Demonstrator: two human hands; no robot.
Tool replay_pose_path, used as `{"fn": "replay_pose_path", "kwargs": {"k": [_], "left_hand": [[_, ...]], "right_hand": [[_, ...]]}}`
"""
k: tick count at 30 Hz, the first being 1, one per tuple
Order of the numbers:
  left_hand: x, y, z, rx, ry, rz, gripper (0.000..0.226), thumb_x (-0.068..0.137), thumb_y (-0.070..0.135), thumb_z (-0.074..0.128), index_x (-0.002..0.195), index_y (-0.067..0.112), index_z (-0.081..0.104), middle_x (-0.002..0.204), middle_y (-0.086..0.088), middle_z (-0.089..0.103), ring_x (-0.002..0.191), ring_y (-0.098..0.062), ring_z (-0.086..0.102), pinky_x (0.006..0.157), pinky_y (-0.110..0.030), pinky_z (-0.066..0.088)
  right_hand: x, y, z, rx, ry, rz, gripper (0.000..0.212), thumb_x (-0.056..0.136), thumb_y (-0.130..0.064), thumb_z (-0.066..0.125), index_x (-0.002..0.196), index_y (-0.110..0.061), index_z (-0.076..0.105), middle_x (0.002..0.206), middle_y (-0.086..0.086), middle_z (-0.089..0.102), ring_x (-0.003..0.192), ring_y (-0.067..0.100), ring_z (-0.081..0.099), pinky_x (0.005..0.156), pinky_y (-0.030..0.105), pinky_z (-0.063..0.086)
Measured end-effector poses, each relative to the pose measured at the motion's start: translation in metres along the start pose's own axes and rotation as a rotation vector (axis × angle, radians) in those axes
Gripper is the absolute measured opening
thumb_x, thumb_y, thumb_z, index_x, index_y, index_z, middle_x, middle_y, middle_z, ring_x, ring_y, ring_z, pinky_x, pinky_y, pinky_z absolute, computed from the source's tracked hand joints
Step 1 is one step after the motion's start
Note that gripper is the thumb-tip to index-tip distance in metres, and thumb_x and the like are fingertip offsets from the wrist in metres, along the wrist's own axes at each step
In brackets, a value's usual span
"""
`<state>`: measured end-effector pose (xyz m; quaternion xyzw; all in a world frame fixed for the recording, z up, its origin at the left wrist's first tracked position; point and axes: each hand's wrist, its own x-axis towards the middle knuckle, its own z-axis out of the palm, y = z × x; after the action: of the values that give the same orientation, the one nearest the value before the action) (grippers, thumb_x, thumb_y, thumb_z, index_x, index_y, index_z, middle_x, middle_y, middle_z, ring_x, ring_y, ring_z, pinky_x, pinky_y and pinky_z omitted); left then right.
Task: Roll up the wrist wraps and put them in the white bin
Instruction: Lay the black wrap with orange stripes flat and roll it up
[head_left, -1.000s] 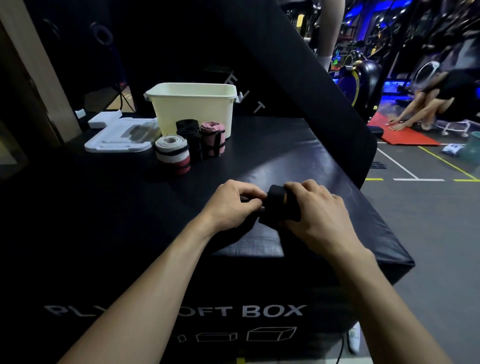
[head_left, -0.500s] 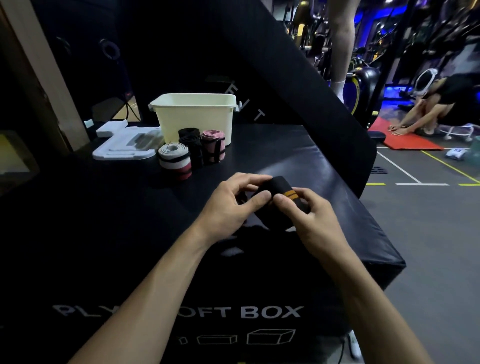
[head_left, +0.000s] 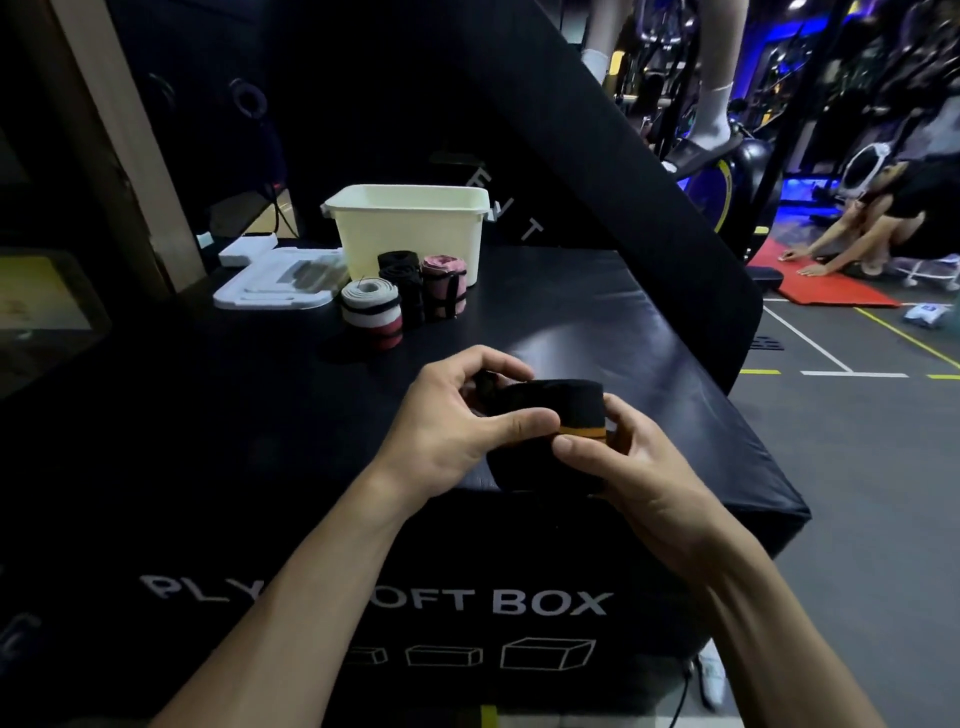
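A black wrist wrap (head_left: 556, 410) with an orange stripe is held over the near edge of the black soft box (head_left: 597, 322). My left hand (head_left: 452, 421) grips its left end, thumb across the front. My right hand (head_left: 623, 462) pinches its right side at the stripe. The white bin (head_left: 410, 228) stands at the back of the box. In front of it stand rolled wraps: a white and red one (head_left: 371, 312), black ones (head_left: 402, 280) and a pink one (head_left: 441, 286).
A white plastic lid (head_left: 275, 280) lies left of the bin. A slanted black pad (head_left: 597, 171) rises behind the box to the right. On the gym floor at right a person (head_left: 883, 223) crouches over a red mat (head_left: 831, 286).
The black wrap has turned in my hands so that its orange stripe faces me. Both hands hold it slightly nearer to me.
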<state>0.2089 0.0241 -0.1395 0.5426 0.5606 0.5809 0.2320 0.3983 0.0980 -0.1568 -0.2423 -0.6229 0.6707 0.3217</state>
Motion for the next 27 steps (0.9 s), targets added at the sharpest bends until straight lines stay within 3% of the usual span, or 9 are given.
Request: {"fn": "replay_pose_path", "kwargs": {"k": [4,7,9,12,16,20,24,27], "left_hand": [[0.004,-0.005,0.004,-0.029,0.042,0.002,0.047,0.059,0.047,0.095,0.086,0.018,0.07,0.075,0.003,0.069,0.07,-0.015,0.063,0.073,-0.031,0.054],[0.008,-0.005,0.005,-0.177,-0.059,-0.016,0.036,0.068,0.035,0.09,0.081,0.013,0.065,0.07,0.008,0.06,0.067,-0.007,0.056,0.067,-0.022,0.048],[0.011,-0.004,0.003,-0.332,-0.136,-0.044,0.024,0.072,0.025,0.084,0.084,0.014,0.066,0.072,0.008,0.062,0.069,-0.006,0.061,0.068,-0.021,0.052],[0.014,-0.005,-0.002,-0.419,-0.153,-0.048,0.02,0.073,0.018,0.081,0.086,0.012,0.067,0.073,0.004,0.065,0.071,-0.009,0.066,0.068,-0.021,0.056],[0.019,-0.006,-0.003,-0.359,-0.06,0.03,0.022,0.068,0.024,0.082,0.081,0.015,0.068,0.07,0.01,0.065,0.068,-0.004,0.061,0.068,-0.017,0.052],[0.021,-0.01,-0.001,-0.378,-0.053,0.032,0.025,0.065,0.04,0.086,0.075,0.025,0.069,0.071,0.009,0.063,0.069,-0.004,0.059,0.067,-0.016,0.05],[0.016,-0.018,0.004,-0.442,-0.142,-0.058,0.047,0.064,0.056,0.089,0.093,0.022,0.073,0.091,-0.002,0.072,0.089,-0.014,0.069,0.082,-0.024,0.054],[0.012,-0.014,0.005,-0.457,-0.127,-0.1,0.059,0.069,0.052,0.084,0.106,0.008,0.071,0.098,-0.005,0.075,0.095,-0.019,0.072,0.083,-0.029,0.056]], "right_hand": [[0.006,0.003,0.003,0.01,0.038,-0.026,0.046,0.083,-0.019,0.071,0.126,-0.008,0.061,0.116,0.027,0.07,0.112,0.047,0.066,0.099,0.06,0.05],[0.01,0.004,0.005,0.044,0.06,-0.026,0.05,0.078,-0.023,0.068,0.124,-0.005,0.062,0.116,0.025,0.069,0.118,0.049,0.06,0.099,0.058,0.05],[0.014,0.002,0.005,0.08,0.058,-0.037,0.056,0.075,-0.027,0.066,0.125,-0.002,0.062,0.121,0.027,0.068,0.121,0.05,0.059,0.103,0.059,0.047],[0.016,-0.001,0.007,0.155,0.014,-0.062,0.055,0.079,-0.021,0.06,0.128,0.004,0.06,0.127,0.037,0.061,0.121,0.051,0.058,0.096,0.046,0.054],[0.015,-0.006,0.012,0.204,-0.077,-0.059,0.046,0.083,-0.02,0.053,0.124,-0.002,0.066,0.119,0.03,0.068,0.102,0.031,0.069,0.082,0.035,0.058],[0.013,-0.008,0.016,0.26,-0.107,-0.06,0.047,0.077,-0.024,0.059,0.119,-0.006,0.07,0.112,0.02,0.073,0.1,0.028,0.071,0.082,0.033,0.06],[0.01,-0.009,0.016,0.362,-0.144,-0.009,0.061,0.066,-0.029,0.076,0.119,0.0,0.07,0.111,0.022,0.072,0.097,0.03,0.07,0.086,0.034,0.059],[0.006,-0.013,0.018,0.348,-0.105,-0.022,0.042,0.083,-0.026,0.058,0.113,0.0,0.071,0.103,0.021,0.073,0.091,0.029,0.07,0.081,0.03,0.058]]}}
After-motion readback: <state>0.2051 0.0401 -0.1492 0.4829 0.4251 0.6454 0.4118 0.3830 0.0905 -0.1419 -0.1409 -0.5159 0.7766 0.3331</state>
